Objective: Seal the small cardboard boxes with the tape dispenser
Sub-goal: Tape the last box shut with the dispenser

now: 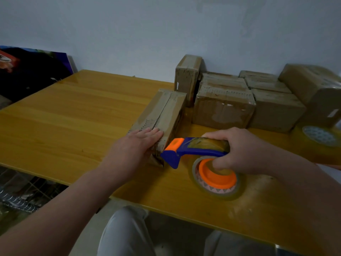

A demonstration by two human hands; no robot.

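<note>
Left hand (137, 143) lies flat, fingers (154, 132) pressed together, on the near end of the cardboard box (162, 115), long axis toward 1 o'clock on the desk (73, 117); right hand (238, 150), fingers curled, grips the tape dispenser (195, 150), nose pointing 9 o'clock, touching the box's near corner.

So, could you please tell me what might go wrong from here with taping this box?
The left hand lies flat over the near end of the box seam, close to the tape dispenser head, so its fingers could be taped or nicked. The box sits near the table edge; a hard pull by the right hand might slide it off.
</note>
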